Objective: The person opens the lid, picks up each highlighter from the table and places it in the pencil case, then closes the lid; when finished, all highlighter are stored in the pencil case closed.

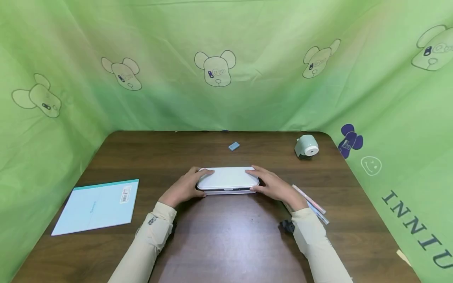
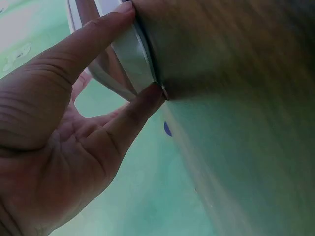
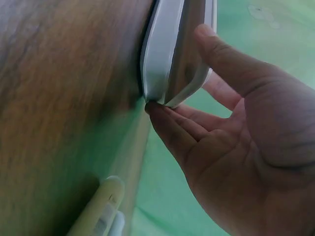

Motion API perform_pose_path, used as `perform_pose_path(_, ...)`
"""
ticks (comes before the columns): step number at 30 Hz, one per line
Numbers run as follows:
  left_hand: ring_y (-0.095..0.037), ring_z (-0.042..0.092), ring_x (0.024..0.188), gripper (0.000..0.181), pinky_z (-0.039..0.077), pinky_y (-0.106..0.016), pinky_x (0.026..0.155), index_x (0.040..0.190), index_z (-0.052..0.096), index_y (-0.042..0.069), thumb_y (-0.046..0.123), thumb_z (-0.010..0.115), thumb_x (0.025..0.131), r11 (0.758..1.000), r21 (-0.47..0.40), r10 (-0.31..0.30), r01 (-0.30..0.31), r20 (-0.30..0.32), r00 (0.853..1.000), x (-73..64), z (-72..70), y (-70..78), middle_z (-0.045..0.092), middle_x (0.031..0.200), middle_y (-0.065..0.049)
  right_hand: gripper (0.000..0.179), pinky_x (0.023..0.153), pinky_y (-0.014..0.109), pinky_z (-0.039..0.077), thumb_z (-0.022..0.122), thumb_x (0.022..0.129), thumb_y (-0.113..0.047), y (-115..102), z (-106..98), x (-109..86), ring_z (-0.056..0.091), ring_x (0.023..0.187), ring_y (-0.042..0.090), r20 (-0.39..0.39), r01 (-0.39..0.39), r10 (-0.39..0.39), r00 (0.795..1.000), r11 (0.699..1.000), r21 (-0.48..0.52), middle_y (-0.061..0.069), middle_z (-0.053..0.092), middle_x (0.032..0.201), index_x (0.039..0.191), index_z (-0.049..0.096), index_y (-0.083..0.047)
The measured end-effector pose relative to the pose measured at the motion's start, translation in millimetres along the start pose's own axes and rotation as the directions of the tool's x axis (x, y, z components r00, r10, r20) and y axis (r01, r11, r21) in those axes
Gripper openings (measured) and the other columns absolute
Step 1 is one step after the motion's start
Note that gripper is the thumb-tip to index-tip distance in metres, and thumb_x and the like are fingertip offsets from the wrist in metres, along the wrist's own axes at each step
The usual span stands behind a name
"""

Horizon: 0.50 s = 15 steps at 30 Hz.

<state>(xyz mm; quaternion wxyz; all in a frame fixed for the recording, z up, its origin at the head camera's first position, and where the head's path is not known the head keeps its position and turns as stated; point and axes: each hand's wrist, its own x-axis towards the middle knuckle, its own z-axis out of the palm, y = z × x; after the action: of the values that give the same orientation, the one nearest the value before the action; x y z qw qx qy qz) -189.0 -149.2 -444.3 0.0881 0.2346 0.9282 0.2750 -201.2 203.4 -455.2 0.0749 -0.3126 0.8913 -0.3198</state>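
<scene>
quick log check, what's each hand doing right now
Left hand: holding the white case by its left end.
Right hand: holding the white case by its right end.

Light-blue notebook (image 1: 99, 210), small blue block (image 1: 234, 146), apparently a pencil sharpener (image 1: 306, 145), pens (image 1: 309, 200), green curtain (image 1: 170, 106)

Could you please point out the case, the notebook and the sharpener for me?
Case (image 1: 228, 178): head view, middle of its top.
Notebook (image 1: 99, 209): head view, middle of its cover.
Sharpener (image 1: 305, 144): head view, on its body.
</scene>
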Motion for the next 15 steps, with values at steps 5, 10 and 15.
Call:
perform_pose_path(5, -0.04, 0.06, 0.125, 0.092, 0.053, -0.057, 0.102, 0.155, 0.048, 0.016, 0.011, 0.099, 0.08, 0.997, -0.075, 0.028, -0.032, -0.066, 0.997, 9.9, 15.6, -35.3, 0.057, 0.141, -0.024, 0.052, 0.113, 0.051, 0.047, 0.066, 0.11, -0.039, 29.1, 12.3, 10.0, 0.057, 0.142, 0.037, -0.116, -0.027, 0.034, 0.993, 0.998, 0.06, 0.017, 0.059, 0.156, 0.156, 0.06, -0.016)
perform_pose_path(10, -0.03, 0.063, 0.111, 0.103, 0.054, -0.052, 0.093, 0.146, 0.033, 0.023, 0.025, 0.105, 0.073, 0.99, -0.137, -0.002, -0.015, -0.124, 0.992, 27.6, 42.4, -81.4, 0.06, 0.129, -0.015, 0.051, 0.11, 0.049, 0.049, 0.054, 0.113, -0.052, 68.8, 31.4, 24.9, 0.06, 0.138, 0.026, -0.172, -0.105, 0.126, 0.977, 0.987, 0.125, 0.004, 0.064, 0.152, 0.156, 0.059, -0.025)
perform_pose_path(15, -0.033, 0.064, 0.112, 0.107, 0.055, -0.052, 0.094, 0.15, 0.026, 0.018, 0.018, 0.103, 0.075, 0.988, -0.154, -0.034, 0.017, -0.11, 0.993, 21.4, 30.8, -58.1, 0.061, 0.132, -0.021, 0.048, 0.109, 0.052, 0.05, 0.051, 0.114, -0.054, 75.5, 36.6, 33.5, 0.061, 0.135, 0.026, -0.231, -0.162, 0.193, 0.954, 0.976, 0.147, 0.002, 0.068, 0.145, 0.148, 0.064, -0.024)
